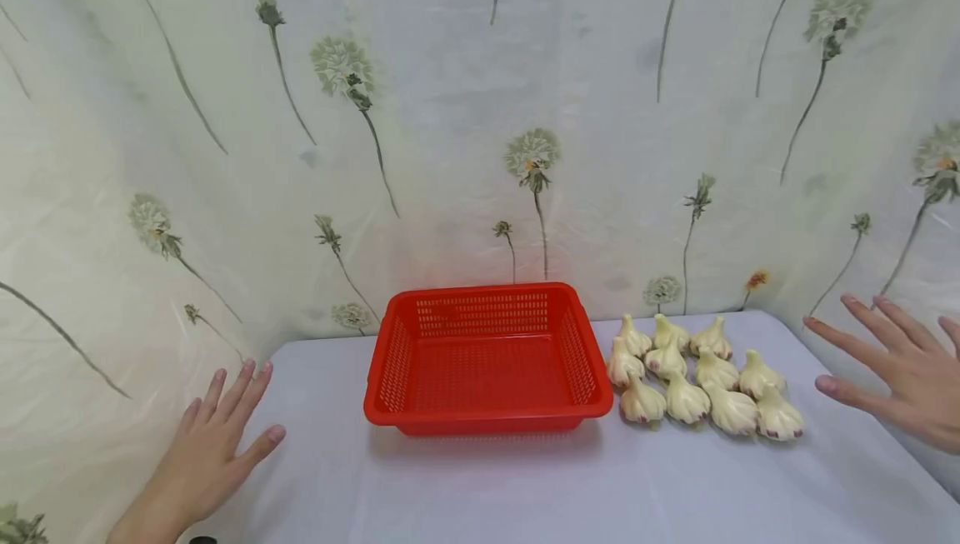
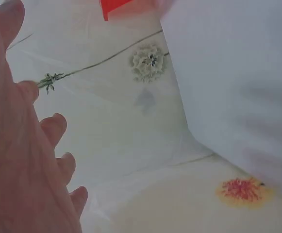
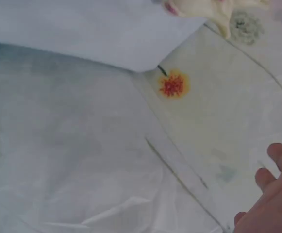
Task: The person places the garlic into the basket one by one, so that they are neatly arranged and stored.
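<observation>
Head view: one red plastic basket [image 1: 487, 423], slotted sides, is standing at the middle of the frame, mouth upward; its flat base is resting on a white-covered table [image 1: 480, 498], presumably holding the rim level. Garlic bulbs [image 1: 687, 401], one cluster, are lying just beside it, right of centre; they are sitting close, some touching, probably steadying one another against rolling. Their place is seemingly suiting the right hand [image 1: 911, 373], the nearer of the two. Left hand [image 1: 210, 448], lower left of the frame: fingers are spreading wide and straight, thumb standing apart, holding nothing. Right hand, right edge of the frame: fingers are likewise fanning wide, holding nothing. Both are flanking the goods, apparently leaving basket and bulbs unobstructed; the pictures are not showing whether the left is touching the table. Flower-printed cloth [image 1: 450, 111] is hanging behind, upper frame, perhaps serving as a screen. Left wrist view: a red corner, probably the basket's, is showing at the top edge. Right wrist view: part of a bulb is showing at the upper right.
</observation>
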A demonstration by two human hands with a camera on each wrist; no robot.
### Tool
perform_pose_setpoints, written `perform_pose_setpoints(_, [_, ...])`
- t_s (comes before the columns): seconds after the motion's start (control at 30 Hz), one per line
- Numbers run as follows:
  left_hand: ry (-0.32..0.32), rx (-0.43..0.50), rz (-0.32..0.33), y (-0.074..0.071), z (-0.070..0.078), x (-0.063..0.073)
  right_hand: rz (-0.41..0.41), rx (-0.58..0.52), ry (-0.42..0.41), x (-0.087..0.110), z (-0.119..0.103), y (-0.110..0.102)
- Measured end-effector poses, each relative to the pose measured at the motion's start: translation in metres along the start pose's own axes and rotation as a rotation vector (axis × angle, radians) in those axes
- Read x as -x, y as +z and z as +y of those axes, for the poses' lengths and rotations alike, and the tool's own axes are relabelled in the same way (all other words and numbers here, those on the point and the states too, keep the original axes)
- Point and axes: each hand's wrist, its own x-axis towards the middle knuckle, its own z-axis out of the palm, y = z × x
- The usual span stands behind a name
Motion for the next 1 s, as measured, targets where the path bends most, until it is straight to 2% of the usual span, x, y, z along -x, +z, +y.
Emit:
perform_pose_setpoints(0.13, [-0.003, 0.067, -0.012, 0.005, 0.007, -0.002, -0.011, -0.023, -0.076, -0.005, -0.018, 0.000])
perform_pose_setpoints(0.27, [-0.017, 0.095, -0.050, 0.006, 0.020, -0.010, 0.012, -0.068, -0.167, -0.009, -0.031, 0.006])
perform_pose_setpoints(0.43, [-0.019, 0.122, -0.078, 0.006, 0.039, -0.023, -0.004, -0.107, -0.205, -0.015, -0.047, 0.014])
perform_pose_setpoints(0.57, [-0.025, 0.124, -0.089, 0.013, 0.053, -0.034, -0.013, -0.171, -0.234, -0.019, -0.060, 0.017])
perform_pose_setpoints(0.67, [-0.040, 0.149, -0.102, 0.021, 0.060, -0.042, 0.016, -0.199, -0.274, -0.023, -0.071, 0.022])
perform_pose_setpoints(0.8, [-0.063, 0.199, -0.138, 0.032, 0.067, -0.053, 0.101, -0.244, -0.330, -0.028, -0.091, 0.031])
perform_pose_setpoints(0.9, [-0.085, 0.216, -0.185, 0.040, 0.072, -0.059, 0.143, -0.283, -0.340, -0.030, -0.108, 0.040])
perform_pose_setpoints(1.0, [-0.114, 0.230, -0.243, 0.047, 0.078, -0.063, 0.149, -0.297, -0.332, -0.033, -0.123, 0.049])
